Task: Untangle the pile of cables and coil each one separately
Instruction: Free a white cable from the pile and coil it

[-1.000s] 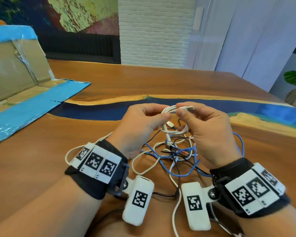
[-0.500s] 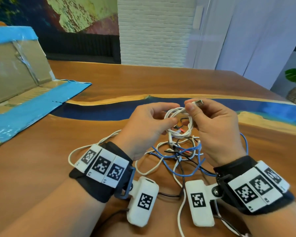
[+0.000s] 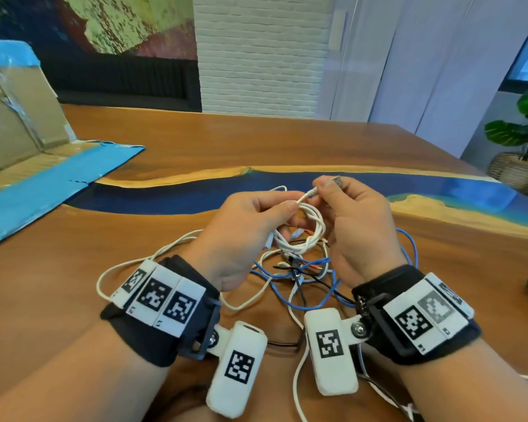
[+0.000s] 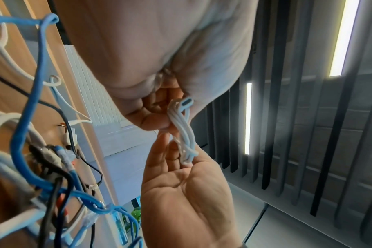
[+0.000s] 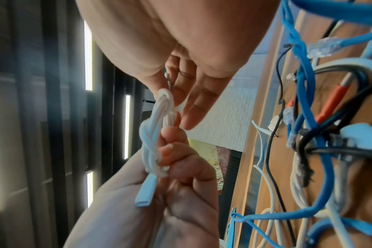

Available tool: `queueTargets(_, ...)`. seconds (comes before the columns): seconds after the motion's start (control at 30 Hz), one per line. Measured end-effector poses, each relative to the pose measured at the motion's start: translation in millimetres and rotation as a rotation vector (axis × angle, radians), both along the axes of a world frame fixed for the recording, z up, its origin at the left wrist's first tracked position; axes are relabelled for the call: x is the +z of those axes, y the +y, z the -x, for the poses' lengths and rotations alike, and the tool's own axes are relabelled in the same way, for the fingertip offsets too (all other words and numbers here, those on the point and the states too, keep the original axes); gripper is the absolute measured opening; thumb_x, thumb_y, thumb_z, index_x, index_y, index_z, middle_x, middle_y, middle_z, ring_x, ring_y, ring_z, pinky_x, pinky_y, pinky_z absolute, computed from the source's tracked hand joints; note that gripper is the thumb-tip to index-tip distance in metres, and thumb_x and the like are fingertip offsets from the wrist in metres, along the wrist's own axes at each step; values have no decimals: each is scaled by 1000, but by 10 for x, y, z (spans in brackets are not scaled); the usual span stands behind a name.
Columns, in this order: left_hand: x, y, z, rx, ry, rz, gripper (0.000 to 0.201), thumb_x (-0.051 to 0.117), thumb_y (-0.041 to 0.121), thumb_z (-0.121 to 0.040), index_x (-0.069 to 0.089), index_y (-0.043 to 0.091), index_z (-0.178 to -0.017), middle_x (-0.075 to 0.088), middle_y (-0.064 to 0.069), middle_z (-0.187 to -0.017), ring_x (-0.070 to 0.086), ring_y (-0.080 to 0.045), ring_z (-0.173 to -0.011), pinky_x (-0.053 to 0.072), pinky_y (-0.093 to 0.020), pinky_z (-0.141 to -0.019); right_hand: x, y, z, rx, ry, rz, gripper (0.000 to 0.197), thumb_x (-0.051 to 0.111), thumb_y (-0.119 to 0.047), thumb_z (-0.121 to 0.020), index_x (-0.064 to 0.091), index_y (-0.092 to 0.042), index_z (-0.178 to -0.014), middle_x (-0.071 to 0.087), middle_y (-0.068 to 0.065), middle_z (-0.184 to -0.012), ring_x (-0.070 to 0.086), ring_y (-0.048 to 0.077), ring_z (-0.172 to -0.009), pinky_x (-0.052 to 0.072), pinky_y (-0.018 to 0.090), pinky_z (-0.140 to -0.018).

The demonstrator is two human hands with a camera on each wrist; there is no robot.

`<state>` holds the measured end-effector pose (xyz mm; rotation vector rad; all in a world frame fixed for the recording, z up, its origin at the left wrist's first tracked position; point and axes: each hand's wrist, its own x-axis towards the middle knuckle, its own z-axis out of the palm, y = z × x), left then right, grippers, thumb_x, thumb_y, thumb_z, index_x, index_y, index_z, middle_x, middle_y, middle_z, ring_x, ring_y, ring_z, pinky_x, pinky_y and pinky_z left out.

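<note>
Item: thin white round-section cable wound into a small coil (image 3: pixel 305 229), held between your hands above the tabletop (image 3: pixel 58 269).

Hands: your left hand (image 3: pixel 250 236) pinches the near-left side of the coil, thumb on top, other fingers curled beneath. Your right hand (image 3: pixel 357 226) pinches the cable's free plug end (image 3: pixel 336 180) just above the coil; its other fingers rest against the loops.

Handling, judged: light, limp, smooth-jacketed; loops likely spring open if the pinch slackens. Take hold across all the turns at once, not by a single strand. The flat pale connector (image 5: pixel 145 191) hangs loose below your left fingers; grip its body, not the wire root.

Remainder: tangle of blue round cable (image 3: pixel 302 303), thin black wire (image 3: pixel 301 295) and further white cable (image 3: pixel 128 266) lies on the tabletop directly beneath and behind your hands.

Room: open wood beyond and to either side of your hands; flattened cardboard sheet edged in blue tape (image 3: pixel 43 175) far left. Near edge lies under your forearms.
</note>
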<state>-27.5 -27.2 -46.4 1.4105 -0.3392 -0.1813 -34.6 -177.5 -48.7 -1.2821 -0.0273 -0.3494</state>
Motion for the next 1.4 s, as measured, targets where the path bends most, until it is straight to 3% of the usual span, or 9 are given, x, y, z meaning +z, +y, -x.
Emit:
queueTargets(0.1, -7, 30, -43, 52, -5, 52, 30, 56, 2, -101, 63, 11, -129, 64, -5, -71, 51, -12, -55, 46, -22, -57, -13, -16, -2, 83, 45, -29, 7, 61, -11, -100, 61, -10, -93, 70, 15, -79, 70, 31, -70, 59, 41, -66)
queueTargets(0.27, 52, 82, -57, 93, -1, 147, 7, 58, 1, -99, 61, 4, -104, 64, -8, -70, 52, -15, -52, 45, -27, -52, -59, -35, 4, 202, 91, 13, 7, 70, -11, -87, 63, -11, -85, 73, 17, -90, 72, 28, -81, 57, 40, -75)
queueTargets(0.4, 56, 96, -51, 124, -44, 143, 5, 60, 0, -98, 61, 4, -100, 67, -10, -73, 51, -17, -56, 46, -25, -51, -99, 10, 17, 190, 92, 97, 13, 77, -21, -77, 73, -9, -79, 72, 18, -86, 67, 29, -80, 52, 40, -72)
queueTargets(0.53, 29, 92, -68, 172, -139, 104, 8, 65, 2, -96, 65, 10, -93, 70, -8, -73, 58, -23, -70, 46, -29, -64, -84, 20, 38, 252, 134, 29, 10, 66, -8, -93, 73, -3, -99, 74, 13, -82, 69, 21, -67, 60, 27, -60)
queueTargets(0.7, 32, 96, -82, 187, -220, 135, 8, 66, 0, -94, 67, 8, -94, 70, -13, -79, 67, -24, -79, 57, -36, -79, 3, 35, 100, 343, 146, -92, 20, 63, -14, -94, 72, -3, -108, 75, 15, -98, 74, 25, -84, 63, 36, -73)
queueTargets(0.8, 35, 103, -79, 175, -243, 113, 8, 68, 2, -93, 69, 9, -93, 72, -9, -80, 67, -21, -77, 57, -35, -73, 22, 62, 126, 362, 117, -79, 21, 70, -13, -83, 66, -5, -103, 76, 13, -96, 74, 25, -81, 63, 33, -70)
queueTargets(1.0, 63, 121, -92, 159, -244, 101, 5, 75, 6, -89, 72, 8, -93, 66, -15, -87, 62, -23, -80, 54, -33, -74, 39, 65, 106, 355, 124, -89, 13, 61, -3, -93, 60, -5, -106, 71, 10, -83, 67, 21, -71, 58, 29, -61)
queueTargets(1.27, 105, 178, -125, 124, -234, 80, 4, 72, 3, -89, 72, 2, -92, 59, -17, -87, 49, -24, -77, 45, -20, -61, 67, 72, 125, 406, 68, 58, 9, 58, -6, -91, 58, -14, -94, 63, 4, -72, 60, 18, -68, 46, 41, -77)
queueTargets(1.4, 69, 184, -132, 97, -217, 45, 3, 73, 2, -87, 73, 3, -90, 64, -13, -83, 52, -18, -71, 46, -20, -61, 99, -41, 101, 360, 45, 275, 17, 67, 2, -90, 56, -11, -95, 70, 14, -76, 64, 25, -68, 54, 36, -56)
